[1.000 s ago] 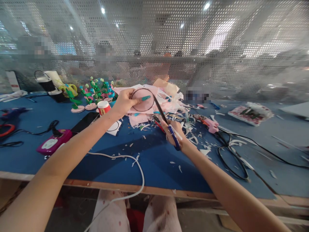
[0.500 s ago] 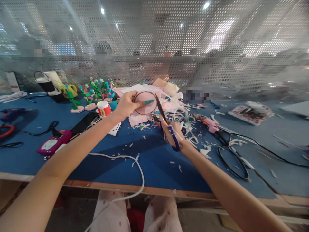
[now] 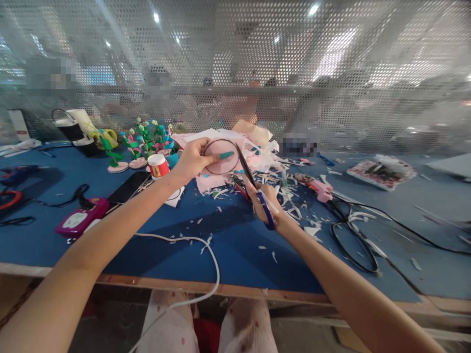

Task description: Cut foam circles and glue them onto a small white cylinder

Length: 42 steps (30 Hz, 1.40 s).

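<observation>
Between the thumb and fingers of my left hand (image 3: 194, 161) is a pink disc (image 3: 223, 148) with a dark outline around its edge; I cannot tell whether it is paper or foam. My right hand (image 3: 263, 198) is closed around blue-handled scissors (image 3: 270, 215). Their dark blades point up and away, with the tips at the disc's right edge. Below the disc lies a piece of pink sheet (image 3: 210, 183). Part of the disc is hidden behind my left thumb.
Several green craft plants (image 3: 145, 139) on pink bases stand at the left, beside a red-and-white jar (image 3: 158, 166). A purple device (image 3: 83, 215) and a phone (image 3: 129, 187) lie nearer. Scraps (image 3: 294, 211) and a pink glue gun (image 3: 322, 191) with cable are at the right.
Very little differs. Both hands keep nearly the same place, and the scissors stay at the disc's right edge with their blades appearing slightly closer together.
</observation>
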Each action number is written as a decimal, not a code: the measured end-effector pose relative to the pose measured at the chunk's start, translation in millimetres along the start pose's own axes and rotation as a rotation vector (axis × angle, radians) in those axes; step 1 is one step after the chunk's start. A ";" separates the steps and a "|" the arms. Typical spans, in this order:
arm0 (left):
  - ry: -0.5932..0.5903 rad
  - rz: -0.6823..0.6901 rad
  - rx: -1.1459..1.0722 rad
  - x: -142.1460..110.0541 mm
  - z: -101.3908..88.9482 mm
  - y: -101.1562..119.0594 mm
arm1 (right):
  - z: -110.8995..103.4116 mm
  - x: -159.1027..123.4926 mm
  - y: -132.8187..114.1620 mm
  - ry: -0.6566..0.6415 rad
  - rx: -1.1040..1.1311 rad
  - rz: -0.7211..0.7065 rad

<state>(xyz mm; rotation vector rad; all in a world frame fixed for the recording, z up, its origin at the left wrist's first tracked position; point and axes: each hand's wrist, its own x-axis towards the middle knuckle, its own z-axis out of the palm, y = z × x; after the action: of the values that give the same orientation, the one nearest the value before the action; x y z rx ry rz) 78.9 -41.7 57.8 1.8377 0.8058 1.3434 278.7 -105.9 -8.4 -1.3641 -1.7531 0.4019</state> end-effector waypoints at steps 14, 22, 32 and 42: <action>0.087 0.026 -0.057 0.4 1.6 -4.0 | -0.6 0.7 1.2 -0.029 0.003 0.001; 0.028 -0.025 -0.020 -3.0 2.3 2.6 | 2.3 -3.9 -2.4 -0.083 0.088 0.088; 0.026 -0.003 0.043 -3.4 2.0 4.1 | -2.3 -4.2 -4.6 -0.100 0.030 0.036; 0.008 0.004 0.017 -4.6 3.7 6.3 | -1.9 -3.7 -7.2 -0.049 0.015 -0.010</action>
<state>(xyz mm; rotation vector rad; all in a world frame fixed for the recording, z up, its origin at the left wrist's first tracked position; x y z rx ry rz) 81.8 -49.6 59.8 1.8496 0.8203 1.3507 275.8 -112.2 -3.9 -1.3449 -1.7927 0.4453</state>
